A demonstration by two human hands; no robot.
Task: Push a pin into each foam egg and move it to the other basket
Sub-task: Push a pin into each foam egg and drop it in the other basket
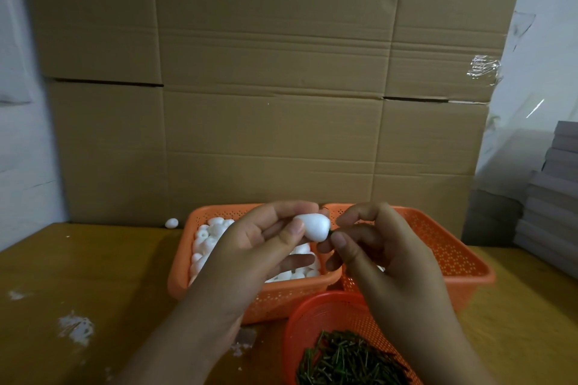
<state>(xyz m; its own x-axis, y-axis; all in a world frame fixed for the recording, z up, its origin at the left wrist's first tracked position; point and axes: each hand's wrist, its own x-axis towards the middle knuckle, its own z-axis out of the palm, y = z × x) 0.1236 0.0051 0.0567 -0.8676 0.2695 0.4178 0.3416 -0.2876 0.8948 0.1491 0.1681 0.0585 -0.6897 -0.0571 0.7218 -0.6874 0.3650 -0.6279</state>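
Note:
My left hand (256, 247) holds a white foam egg (315, 226) between thumb and fingers, above the left orange basket (179, 275), which is full of white foam eggs (209, 237). My right hand (375, 247) pinches a dark pin (332, 232) whose tip touches the egg's narrow end. Most of the pin is hidden by my fingers. Behind my right hand stands the right orange basket (450, 247); my hand hides most of its inside. A small round orange basket (312, 322) at the front holds several dark green pins (347, 359).
One loose foam egg (171, 222) lies on the wooden table (93, 275) near the cardboard boxes (266, 87) that wall off the back. A stack of grey boards (550, 200) stands at the right. White scuff marks (76, 327) spot the table's left side.

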